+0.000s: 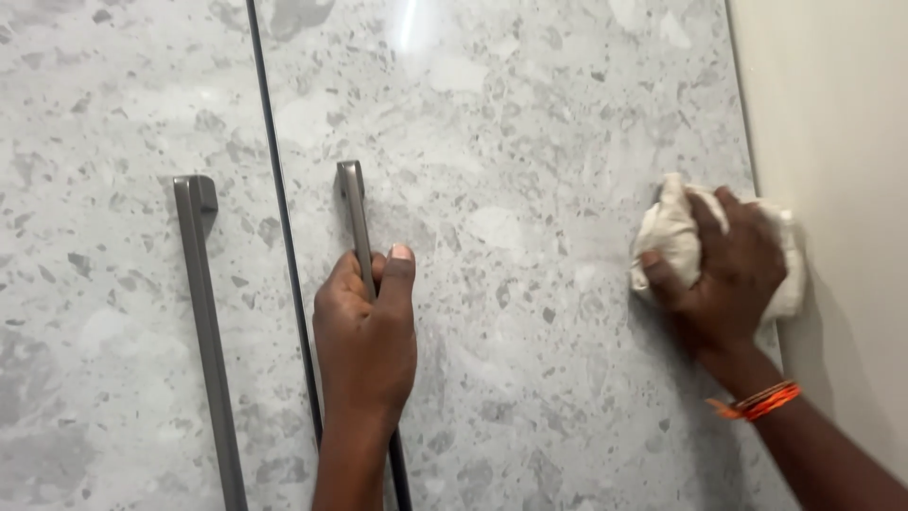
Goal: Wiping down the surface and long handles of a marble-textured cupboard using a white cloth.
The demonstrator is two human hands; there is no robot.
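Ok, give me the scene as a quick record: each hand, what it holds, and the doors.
left hand: closed around the right door's handle
right hand: presses a white cloth on the right door, near its right edge
left door handle: untouched
wall: beige, right of the door

White cloth (pixel 673 237) bunched against grey speckled door (pixel 530 189), grey bar handle (pixel 354 213) upright.
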